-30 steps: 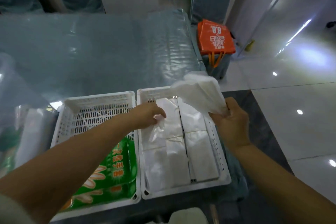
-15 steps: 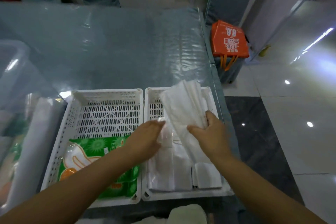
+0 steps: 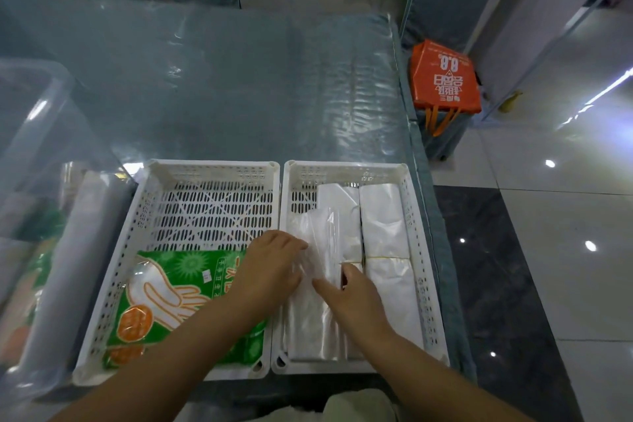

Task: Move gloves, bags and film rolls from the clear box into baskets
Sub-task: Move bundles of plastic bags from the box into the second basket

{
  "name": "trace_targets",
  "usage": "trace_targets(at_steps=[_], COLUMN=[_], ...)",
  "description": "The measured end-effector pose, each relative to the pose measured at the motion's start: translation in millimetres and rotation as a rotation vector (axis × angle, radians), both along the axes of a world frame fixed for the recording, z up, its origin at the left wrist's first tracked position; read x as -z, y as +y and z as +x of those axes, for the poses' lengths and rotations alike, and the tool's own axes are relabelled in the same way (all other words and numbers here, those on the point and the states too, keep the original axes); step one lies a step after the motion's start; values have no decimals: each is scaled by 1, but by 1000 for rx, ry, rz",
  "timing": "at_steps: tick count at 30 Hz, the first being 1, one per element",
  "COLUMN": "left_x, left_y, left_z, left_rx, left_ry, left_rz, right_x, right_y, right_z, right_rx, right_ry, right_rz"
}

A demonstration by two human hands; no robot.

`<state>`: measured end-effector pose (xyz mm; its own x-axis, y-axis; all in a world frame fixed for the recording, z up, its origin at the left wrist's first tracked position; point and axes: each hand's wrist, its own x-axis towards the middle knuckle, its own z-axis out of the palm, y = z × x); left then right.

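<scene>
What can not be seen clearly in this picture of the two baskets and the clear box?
- Head view: the clear box is cut off by the left edge, and its cloudy wall blurs the contents.
- The green glove pack is partly covered by the left forearm.
- The bags under both hands, left hand and right hand, are partly hidden; their count is unclear.
- Small print on the pack is unreadable.

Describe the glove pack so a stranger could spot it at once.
Two white slotted baskets sit side by side on the plastic-covered table. The glove pack lies at the near end of the left basket. It alone is green, printed with a hand outline; the right basket's packs are plain white.
</scene>
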<state>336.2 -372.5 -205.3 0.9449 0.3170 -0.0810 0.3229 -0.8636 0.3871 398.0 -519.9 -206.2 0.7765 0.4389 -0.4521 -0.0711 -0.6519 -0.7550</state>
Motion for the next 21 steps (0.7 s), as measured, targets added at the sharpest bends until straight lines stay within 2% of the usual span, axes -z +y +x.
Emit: trace_targets(at_steps=[3, 8, 14, 21], left_x=[2, -3, 5, 8], left_y=[-5, -17, -23, -22], left_z=[-1, 0, 6, 11], left_rx=[75, 261, 688, 727], left_ry=[44, 7, 17, 39], left_rz=[68, 193, 437, 409], right_x=[2, 7, 9, 20], right_y=[-10, -14, -33, -21], right_z=[6, 8, 32, 31], right_rx=[-89, -356, -174, -210], right_ry=[-217, -335, -521, -545], right_rz=[-95, -156, -324, -488])
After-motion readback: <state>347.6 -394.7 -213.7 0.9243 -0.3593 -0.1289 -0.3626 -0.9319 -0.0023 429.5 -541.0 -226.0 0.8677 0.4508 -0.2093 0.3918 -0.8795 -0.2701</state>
